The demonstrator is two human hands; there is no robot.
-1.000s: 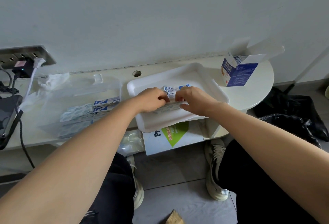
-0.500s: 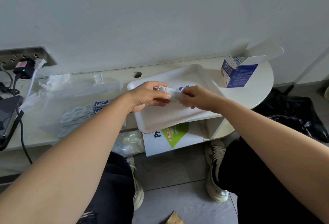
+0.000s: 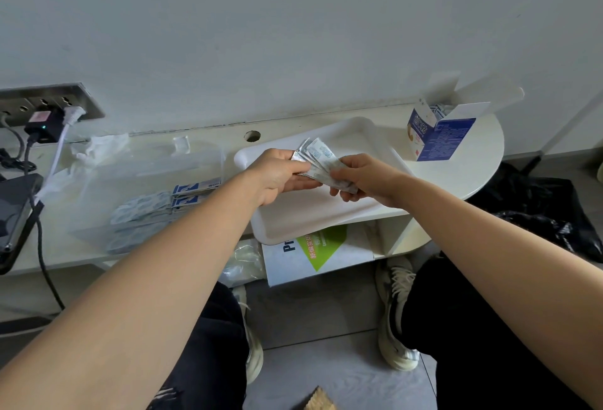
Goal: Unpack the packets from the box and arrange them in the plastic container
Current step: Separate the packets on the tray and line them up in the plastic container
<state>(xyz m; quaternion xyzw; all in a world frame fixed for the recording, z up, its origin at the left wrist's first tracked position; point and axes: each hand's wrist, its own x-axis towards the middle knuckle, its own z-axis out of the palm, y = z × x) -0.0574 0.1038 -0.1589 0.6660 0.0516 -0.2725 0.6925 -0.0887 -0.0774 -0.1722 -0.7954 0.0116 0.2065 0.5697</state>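
A tray (image 3: 326, 220) lies on the shelf (image 3: 473, 165) by the wall, its near edge overhanging. Left of it sits the plastic container (image 3: 146, 165), with stacked packets (image 3: 156, 207) inside (toward its right end). The box (image 3: 437, 135) stands behind and right of the tray. Above the tray, the left hand (image 3: 280, 174) and right hand (image 3: 362, 178) hold a fan of packets (image 3: 321, 161) between them.

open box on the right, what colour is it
The box is dark blue and white, clearest in head view.

hands (image 3: 321, 174) lifted, packets (image 3: 318, 156) now fanned out
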